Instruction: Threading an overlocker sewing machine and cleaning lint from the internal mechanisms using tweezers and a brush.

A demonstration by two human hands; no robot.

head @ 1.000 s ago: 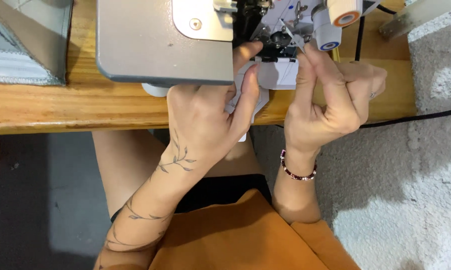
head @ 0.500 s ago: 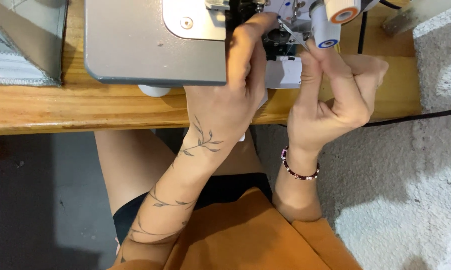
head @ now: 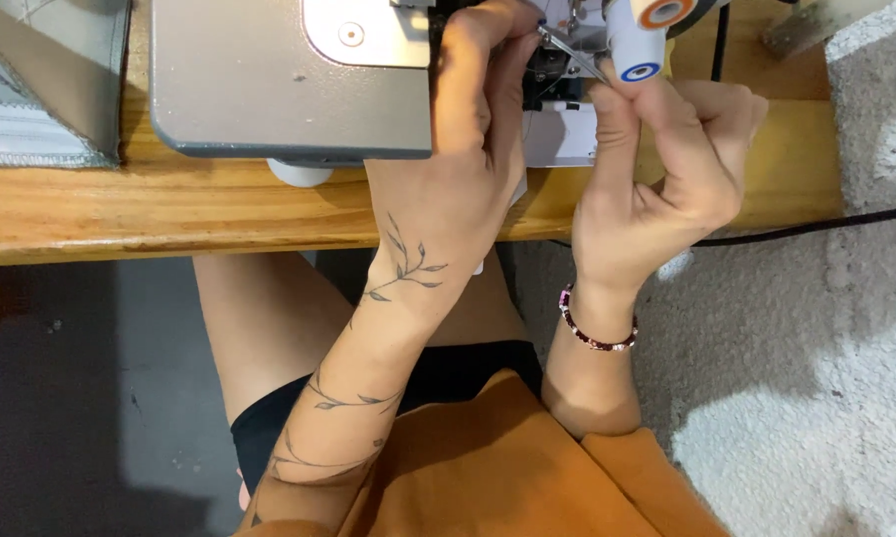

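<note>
My left hand (head: 468, 169) reaches up into the open front of a grey sewing machine (head: 269, 89). Its fingertips pinch thin metal tweezers (head: 575, 55) that slant down to the right. My right hand (head: 656, 189) is just right of it. Its thumb and forefinger are pressed together right by the tweezers' tip, below a white spool (head: 639, 40) with orange and blue ends. Anything between those fingers is too small to see. The machine's dark inner parts (head: 547, 85) are partly hidden behind my hands.
The machine stands on a wooden table (head: 120, 214). Folded grey fabric (head: 40, 89) lies at the table's left end. A black cable (head: 815, 227) runs off to the right over a pale rough floor. My knees and orange garment are below the table edge.
My left hand has moved up from the table edge into the machine's front, and the tweezers now show at its fingertips. My right hand stays pinched in nearly the same spot.
</note>
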